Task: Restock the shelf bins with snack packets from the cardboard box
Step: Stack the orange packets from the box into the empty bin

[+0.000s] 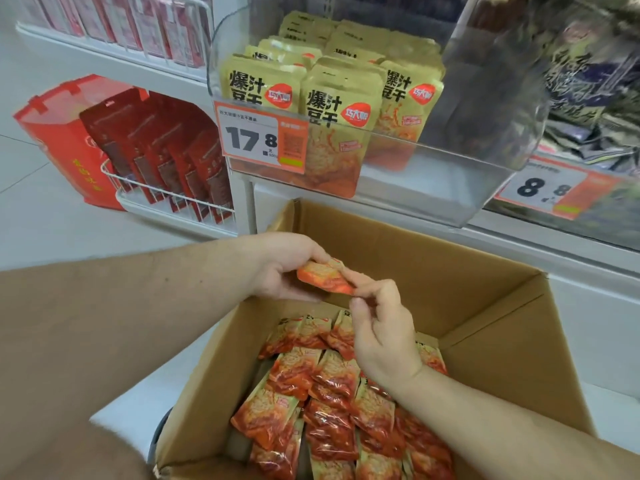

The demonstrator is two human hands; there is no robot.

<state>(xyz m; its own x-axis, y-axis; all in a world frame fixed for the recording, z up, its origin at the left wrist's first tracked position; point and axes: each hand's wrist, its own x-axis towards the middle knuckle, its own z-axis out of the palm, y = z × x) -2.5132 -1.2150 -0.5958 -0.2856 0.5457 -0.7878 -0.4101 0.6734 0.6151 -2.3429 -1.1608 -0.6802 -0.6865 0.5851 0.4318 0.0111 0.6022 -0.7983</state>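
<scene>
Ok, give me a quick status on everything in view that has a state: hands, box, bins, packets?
Left hand: holds one end of a snack packet above the box.
Right hand: fingers pinch the packet's other end.
Cardboard box: flaps open, partly filled with loose packets.
Clear bin: holds upright yellow packs, with room at the front right.
Wire basket: stocked with red packs.

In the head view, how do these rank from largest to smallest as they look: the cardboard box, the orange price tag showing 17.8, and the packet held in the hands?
1. Cardboard box, by far the largest.
2. Price tag.
3. Held packet, pinched by the left hand and right hand; it looks smaller though nearer the camera.
</scene>
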